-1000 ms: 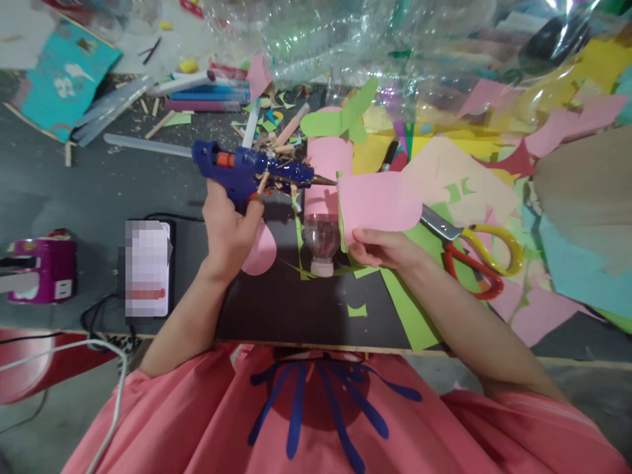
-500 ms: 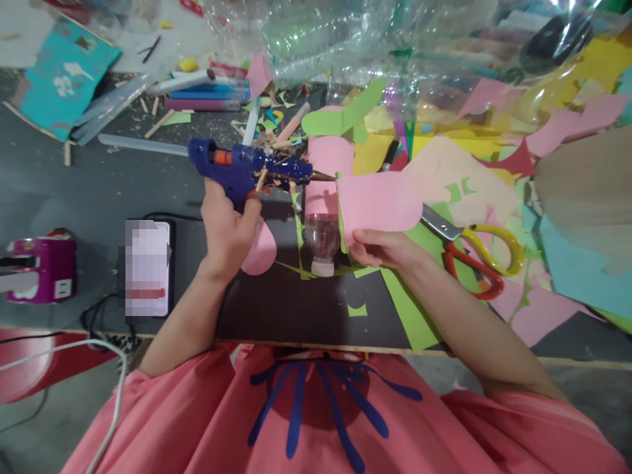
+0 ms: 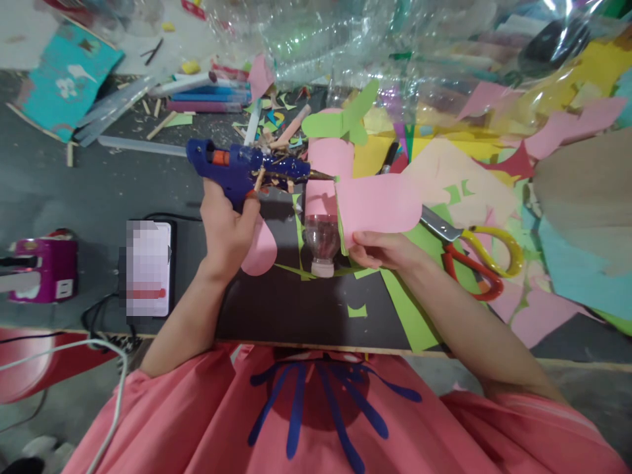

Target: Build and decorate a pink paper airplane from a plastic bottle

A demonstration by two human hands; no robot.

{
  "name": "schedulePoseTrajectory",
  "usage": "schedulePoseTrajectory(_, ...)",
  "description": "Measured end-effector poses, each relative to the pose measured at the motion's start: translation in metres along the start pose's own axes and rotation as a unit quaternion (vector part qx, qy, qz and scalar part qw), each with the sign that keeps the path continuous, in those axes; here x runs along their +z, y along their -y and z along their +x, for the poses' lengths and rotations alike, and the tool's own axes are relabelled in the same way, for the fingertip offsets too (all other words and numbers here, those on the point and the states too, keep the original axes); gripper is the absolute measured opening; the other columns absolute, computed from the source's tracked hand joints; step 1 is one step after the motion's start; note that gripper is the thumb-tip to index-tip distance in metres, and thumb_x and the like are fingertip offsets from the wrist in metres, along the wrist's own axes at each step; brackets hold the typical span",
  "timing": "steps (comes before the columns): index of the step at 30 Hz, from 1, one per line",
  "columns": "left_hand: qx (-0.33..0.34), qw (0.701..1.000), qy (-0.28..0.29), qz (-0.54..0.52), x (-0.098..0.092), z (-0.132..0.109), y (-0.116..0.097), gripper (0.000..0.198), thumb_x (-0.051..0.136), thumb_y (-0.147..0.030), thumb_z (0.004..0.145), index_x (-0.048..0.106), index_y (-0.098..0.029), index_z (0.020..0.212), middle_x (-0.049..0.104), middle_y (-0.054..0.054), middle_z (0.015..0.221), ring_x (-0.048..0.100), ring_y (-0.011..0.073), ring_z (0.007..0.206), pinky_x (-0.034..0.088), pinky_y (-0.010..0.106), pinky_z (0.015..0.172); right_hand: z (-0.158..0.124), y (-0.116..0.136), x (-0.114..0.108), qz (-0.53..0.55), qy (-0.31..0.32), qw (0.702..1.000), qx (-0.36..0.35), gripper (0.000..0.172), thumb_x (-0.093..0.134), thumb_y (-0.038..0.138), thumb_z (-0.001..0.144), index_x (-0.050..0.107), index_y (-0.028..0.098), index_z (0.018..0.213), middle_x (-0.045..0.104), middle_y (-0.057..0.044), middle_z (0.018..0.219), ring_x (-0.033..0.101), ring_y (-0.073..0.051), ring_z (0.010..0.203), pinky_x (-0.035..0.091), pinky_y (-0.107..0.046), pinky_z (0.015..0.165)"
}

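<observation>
Left hand [image 3: 228,224] is gripping a glossy blue plastic glue gun [image 3: 241,169] | right hand [image 3: 380,249] is pinching round-ended pink paper [image 3: 380,204] | metal nozzle [image 3: 322,174] is pointing at the paper's straight green edge, contact unclear | pink-wrapped clear bottle [image 3: 323,234] is lying below

just 1 hot glue gun [image 3: 244,161] at 10 o'clock, 1 plastic bottle [image 3: 322,232] mid-dial, 1 left hand [image 3: 224,222] and 1 smartphone [image 3: 151,266] at 9ish, 1 right hand [image 3: 381,249] plus 1 pair of scissors [image 3: 445,229] around 3
</observation>
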State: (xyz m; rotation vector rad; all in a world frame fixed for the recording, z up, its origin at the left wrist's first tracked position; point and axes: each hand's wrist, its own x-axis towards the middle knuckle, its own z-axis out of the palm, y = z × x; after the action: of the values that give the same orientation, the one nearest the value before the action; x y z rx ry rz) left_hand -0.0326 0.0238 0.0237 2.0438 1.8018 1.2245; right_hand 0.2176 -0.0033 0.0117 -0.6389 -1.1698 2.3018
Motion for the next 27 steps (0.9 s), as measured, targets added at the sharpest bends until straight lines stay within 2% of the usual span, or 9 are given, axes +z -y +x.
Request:
schedulePoseTrajectory(8, -0.013, 1.000, 0.022, -0.007, -0.003, 0.001, -0.002, 0.022, 0.055, -0.033, 0.083, 0.049, -0.024, 0.103, 0.064, 0.005, 0.091, 0.060, 0.0247, 0.109, 0.046, 0.041, 0.100, 0.000, -0.002, -0.001, -0.001, -0.001, 1.000, 0.001, 0.053, 0.052, 0.055, 0.085, 0.046, 0.017, 0.048, 0.035, 0.008, 0.034, 0.026, -0.004, 0.031, 0.019, -0.021, 0.036)
schedulePoseTrajectory(12, -0.029, 0.999, 0.032, -0.009, -0.002, 0.000, -0.002, 0.025, 0.055, -0.036, 0.083, 0.048, -0.025, 0.105, 0.065, 0.006, 0.100, 0.061, 0.0248, 0.108, 0.047, 0.042, 0.098, 0.000, -0.001, 0.000, 0.009, -0.002, 1.000, 0.007, 0.052, 0.054, 0.053, 0.084, 0.047, 0.017, 0.048, 0.036, 0.008, 0.033, 0.026, -0.004, 0.031, 0.019, -0.021, 0.036)
schedulePoseTrajectory(16, -0.008, 1.000, 0.015, 0.013, 0.000, 0.003, 0.009, 0.036, 0.055, -0.042, 0.083, 0.047, -0.022, 0.113, 0.065, 0.007, 0.102, 0.060, 0.0255, 0.111, 0.048, 0.045, 0.098, -0.001, 0.000, -0.001, 0.020, 0.017, 0.999, 0.023, 0.049, 0.056, 0.049, 0.084, 0.045, 0.017, 0.048, 0.037, 0.008, 0.034, 0.027, -0.004, 0.030, 0.020, -0.021, 0.035)
schedulePoseTrajectory(18, -0.002, 1.000, -0.005, 0.027, -0.003, 0.007, 0.021, 0.039, 0.053, -0.046, 0.086, 0.046, -0.024, 0.118, 0.061, 0.007, 0.117, 0.056, 0.0242, 0.119, 0.045, 0.046, 0.104, -0.002, -0.001, -0.002, 0.029, 0.015, 0.999, 0.029, 0.048, 0.058, 0.047, 0.082, 0.045, 0.017, 0.048, 0.037, 0.008, 0.034, 0.027, -0.004, 0.029, 0.020, -0.021, 0.035)
schedulePoseTrajectory(20, 0.005, 0.998, -0.040, 0.039, -0.009, 0.013, 0.039, 0.052, 0.057, -0.049, 0.084, 0.040, -0.029, 0.128, 0.048, 0.003, 0.137, 0.045, 0.0250, 0.132, 0.033, 0.051, 0.115, -0.002, -0.002, -0.004, 0.039, 0.008, 0.999, 0.029, 0.046, 0.060, 0.045, 0.080, 0.044, 0.017, 0.047, 0.036, 0.008, 0.034, 0.027, -0.004, 0.029, 0.022, -0.021, 0.035)
schedulePoseTrajectory(21, -0.009, 0.997, -0.063, 0.051, -0.013, 0.016, 0.049, 0.059, 0.060, -0.052, 0.081, 0.037, -0.032, 0.132, 0.040, 0.000, 0.145, 0.033, 0.0273, 0.140, 0.024, 0.054, 0.120, -0.002, -0.003, -0.004, 0.044, 0.006, 0.999, 0.028, 0.045, 0.060, 0.045, 0.080, 0.045, 0.017, 0.047, 0.036, 0.008, 0.034, 0.027, -0.004, 0.029, 0.023, -0.021, 0.036)
schedulePoseTrajectory(22, -0.040, 0.994, -0.078, 0.061, -0.017, 0.019, 0.060, 0.064, 0.061, -0.055, 0.079, 0.035, -0.033, 0.133, 0.033, -0.002, 0.150, 0.020, 0.0294, 0.146, 0.020, 0.056, 0.122, -0.002, -0.003, -0.005, 0.048, 0.004, 0.999, 0.026, 0.044, 0.061, 0.044, 0.079, 0.045, 0.017, 0.047, 0.036, 0.008, 0.034, 0.027, -0.003, 0.029, 0.023, -0.021, 0.036)
schedulePoseTrajectory(25, -0.120, 0.986, -0.085, 0.075, -0.024, 0.031, 0.094, 0.079, 0.060, -0.057, 0.078, 0.022, -0.024, 0.139, 0.021, 0.003, 0.155, 0.004, 0.0351, 0.148, 0.012, 0.064, 0.120, -0.002, -0.004, -0.006, 0.062, -0.001, 0.998, 0.017, 0.042, 0.062, 0.042, 0.077, 0.046, 0.017, 0.048, 0.037, 0.008, 0.034, 0.028, -0.003, 0.029, 0.023, -0.020, 0.035)
schedulePoseTrajectory(27, -0.149, 0.982, -0.054, 0.105, -0.023, 0.041, 0.113, 0.069, 0.054, -0.048, 0.083, 0.018, -0.028, 0.139, 0.017, 0.000, 0.157, -0.002, 0.0284, 0.149, 0.004, 0.053, 0.126, -0.001, -0.003, -0.006, 0.074, -0.012, 0.997, 0.020, 0.038, 0.064, 0.040, 0.075, 0.048, 0.017, 0.049, 0.039, 0.008, 0.035, 0.029, -0.003, 0.029, 0.021, -0.020, 0.035)
